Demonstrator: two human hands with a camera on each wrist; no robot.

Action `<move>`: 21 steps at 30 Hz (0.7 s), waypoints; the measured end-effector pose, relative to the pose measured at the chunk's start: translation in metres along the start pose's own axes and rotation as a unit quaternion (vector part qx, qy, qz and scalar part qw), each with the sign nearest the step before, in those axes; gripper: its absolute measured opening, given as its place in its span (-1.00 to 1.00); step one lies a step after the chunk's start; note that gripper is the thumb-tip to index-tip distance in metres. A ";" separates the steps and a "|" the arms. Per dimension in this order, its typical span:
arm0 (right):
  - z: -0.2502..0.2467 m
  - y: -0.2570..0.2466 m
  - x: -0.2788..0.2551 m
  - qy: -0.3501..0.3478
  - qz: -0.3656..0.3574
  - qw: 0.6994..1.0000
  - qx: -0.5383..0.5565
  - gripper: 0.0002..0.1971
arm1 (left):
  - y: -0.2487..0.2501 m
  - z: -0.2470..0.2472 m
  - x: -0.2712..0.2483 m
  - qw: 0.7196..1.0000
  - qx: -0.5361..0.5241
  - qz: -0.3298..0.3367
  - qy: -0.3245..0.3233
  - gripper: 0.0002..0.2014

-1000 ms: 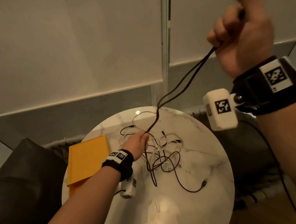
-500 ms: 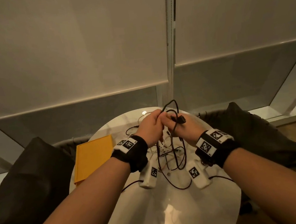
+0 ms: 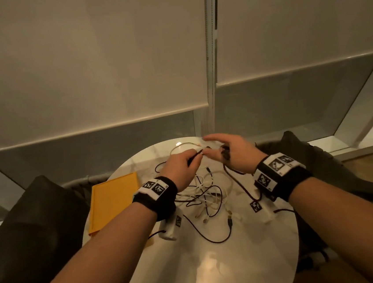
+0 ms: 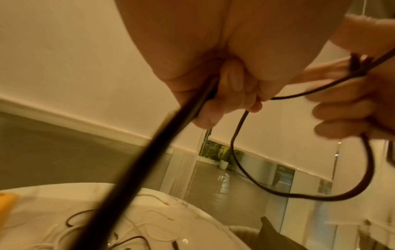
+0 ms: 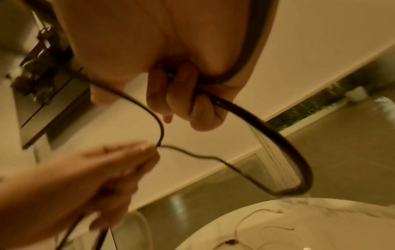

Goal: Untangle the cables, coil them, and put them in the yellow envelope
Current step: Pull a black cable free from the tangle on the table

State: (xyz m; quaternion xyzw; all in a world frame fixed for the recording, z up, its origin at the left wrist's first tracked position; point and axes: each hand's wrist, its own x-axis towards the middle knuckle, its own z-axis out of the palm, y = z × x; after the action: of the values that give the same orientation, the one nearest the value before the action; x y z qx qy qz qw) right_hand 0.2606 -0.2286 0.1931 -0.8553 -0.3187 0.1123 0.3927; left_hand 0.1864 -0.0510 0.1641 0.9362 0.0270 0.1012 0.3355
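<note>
Here, black cable (image 3: pixel 238 182) between both hands

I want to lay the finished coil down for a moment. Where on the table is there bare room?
The near half of the marble table is bare, below the loose black loop. A smaller bare patch lies at the right rim. The middle is crowded with the tangle of cables, and the yellow envelope covers the left edge.

Blurred by motion in the head view: right hand (image 3: pixel 230 151) fingers. Black cable (image 4: pixel 252 170) ends concealed inside both fists; run cut off at wrist-view edges. Yellow envelope (image 3: pixel 113 199) near corner covered by left forearm. Connector types in tangled cables (image 3: pixel 206 194) too small to identify.
</note>
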 end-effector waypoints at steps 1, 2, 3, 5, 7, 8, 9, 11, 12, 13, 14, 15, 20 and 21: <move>0.006 0.001 0.001 -0.028 -0.001 0.999 -0.043 -0.50 | 0.004 0.001 0.001 1.000 -0.006 0.006 -0.001 -0.79; 0.010 0.002 0.002 -0.040 -0.001 0.997 -0.063 -0.53 | 0.006 0.000 0.002 1.000 -0.014 0.010 -0.006 -0.80; 0.012 0.004 0.002 -0.043 0.002 0.997 -0.064 -0.62 | 0.006 -0.001 0.002 1.000 -0.019 0.015 -0.016 -0.79; 0.010 0.007 0.002 -0.063 0.005 0.995 -0.081 -0.80 | 0.005 -0.004 0.001 0.998 -0.018 0.025 -0.052 -0.77; 0.007 0.004 0.002 -0.088 -0.012 0.989 -0.121 -0.84 | 0.004 -0.007 -0.002 0.997 -0.033 0.032 -0.065 -0.79; 0.005 0.002 0.003 -0.074 -0.022 0.990 -0.119 -0.84 | 0.004 -0.007 -0.003 0.996 -0.056 0.028 -0.062 -0.81; 0.001 -0.002 0.005 -0.038 -0.031 0.994 -0.098 -0.82 | 0.005 -0.009 -0.004 0.994 -0.088 0.018 -0.059 -0.83; -0.011 -0.012 0.010 0.075 -0.048 0.995 -0.047 -0.75 | 0.003 -0.012 -0.003 0.990 -0.122 -0.004 -0.067 -0.82; -0.019 -0.018 0.013 0.126 -0.052 0.990 -0.030 -0.74 | 0.000 -0.012 -0.001 0.991 -0.109 -0.012 -0.077 -0.81; -0.028 -0.024 0.014 0.161 -0.055 0.985 -0.015 -0.74 | -0.004 -0.012 0.001 0.992 -0.089 -0.021 -0.089 -0.81; -0.035 -0.028 0.015 0.180 -0.060 0.982 -0.002 -0.75 | -0.007 -0.012 0.005 0.992 -0.073 -0.029 -0.096 -0.80; -0.043 -0.033 0.015 0.190 -0.066 0.980 0.012 -0.76 | -0.009 -0.012 0.009 0.992 -0.067 -0.038 -0.098 -0.80; -0.069 -0.052 0.009 0.268 -0.109 0.953 0.092 -0.74 | -0.009 -0.007 0.040 0.991 -0.040 -0.033 -0.124 -0.78; -0.072 -0.055 0.006 0.277 -0.109 0.948 0.112 -0.74 | -0.007 -0.006 0.047 0.992 -0.034 -0.027 -0.121 -0.77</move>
State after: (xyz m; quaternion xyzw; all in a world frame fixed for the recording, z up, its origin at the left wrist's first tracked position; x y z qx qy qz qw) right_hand 0.2718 -0.2405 0.2825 -0.7635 -0.2742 -0.1374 0.5684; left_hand 0.2309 -0.0360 0.1724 0.9287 0.0084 -0.0207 0.3701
